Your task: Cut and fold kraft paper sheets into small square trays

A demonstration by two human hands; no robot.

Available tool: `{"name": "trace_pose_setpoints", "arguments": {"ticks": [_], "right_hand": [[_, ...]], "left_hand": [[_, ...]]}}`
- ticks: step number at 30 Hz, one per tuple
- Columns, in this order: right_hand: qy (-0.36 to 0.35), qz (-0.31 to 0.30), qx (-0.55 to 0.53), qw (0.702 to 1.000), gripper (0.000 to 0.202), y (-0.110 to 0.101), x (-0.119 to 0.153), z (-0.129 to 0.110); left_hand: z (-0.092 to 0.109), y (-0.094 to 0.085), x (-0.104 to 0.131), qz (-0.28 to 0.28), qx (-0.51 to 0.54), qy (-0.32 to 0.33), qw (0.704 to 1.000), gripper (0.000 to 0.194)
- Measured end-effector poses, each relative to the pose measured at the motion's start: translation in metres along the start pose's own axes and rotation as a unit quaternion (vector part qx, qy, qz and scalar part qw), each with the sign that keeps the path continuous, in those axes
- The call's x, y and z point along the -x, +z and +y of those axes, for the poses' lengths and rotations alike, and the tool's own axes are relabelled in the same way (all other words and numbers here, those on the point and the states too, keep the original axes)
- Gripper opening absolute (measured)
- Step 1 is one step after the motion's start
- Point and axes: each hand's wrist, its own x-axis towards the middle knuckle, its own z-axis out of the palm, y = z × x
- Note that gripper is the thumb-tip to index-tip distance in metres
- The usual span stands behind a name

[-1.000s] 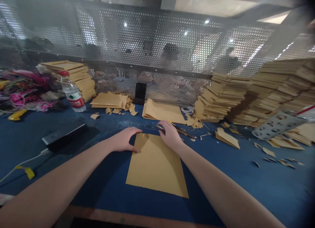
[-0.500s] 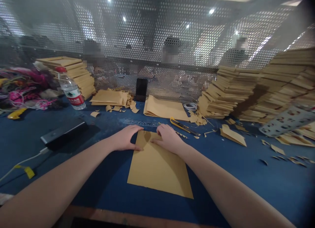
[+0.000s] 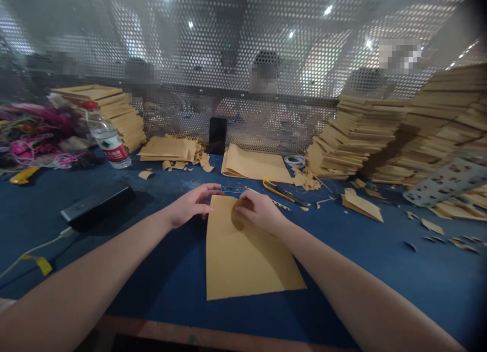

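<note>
Brown paper [image 3: 247, 263] lies on the bench [image 3: 167, 281] | my left hand [image 3: 188, 206] is spread by its far left corner | my right hand [image 3: 262, 212] curls over its far side, but I can't tell if it pinches | a loose hold could let the paper slip crooked

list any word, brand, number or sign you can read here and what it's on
No text can be read with certainty.
Bottle label: pale characters on a red band, too blurred to read.
Clear strip beyond the hands: markings, too small to read.
Yellow tag on the white cable: no lettering can be made out.
Brown sheet: no print shows.
</note>
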Motion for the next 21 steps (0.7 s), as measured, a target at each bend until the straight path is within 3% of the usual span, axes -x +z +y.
{"name": "trace_pose_setpoints", "arguments": {"ticks": [4, 8, 10, 14, 17, 21], "right_hand": [[-0.010, 0.017, -0.071, 0.997, 0.020, -0.002, 0.006, -0.010], [-0.012, 0.042, -0.109, 0.993, 0.022, 0.000, 0.010, -0.017], [-0.012, 0.058, -0.113, 0.992, 0.024, 0.001, 0.010, -0.018], [-0.011, 0.089, -0.089, 0.992, 0.021, 0.002, 0.008, -0.013], [-0.013, 0.097, -0.062, 0.993, 0.018, -0.001, 0.005, -0.007], [-0.014, 0.093, -0.004, 0.996, 0.020, -0.011, 0.000, 0.006]], "left_hand": [[0.010, 0.005, 0.010, -0.079, 0.102, -0.034, 0.991, 0.059], [0.017, 0.019, 0.014, -0.104, 0.156, -0.028, 0.982, 0.068], [0.018, 0.024, 0.013, -0.082, 0.177, -0.031, 0.980, 0.067], [0.015, 0.022, 0.007, 0.013, 0.171, -0.027, 0.985, 0.070], [0.010, 0.014, 0.003, 0.082, 0.132, -0.016, 0.988, 0.077], [0.004, 0.002, -0.001, 0.142, 0.038, -0.049, 0.988, 0.079]]}}
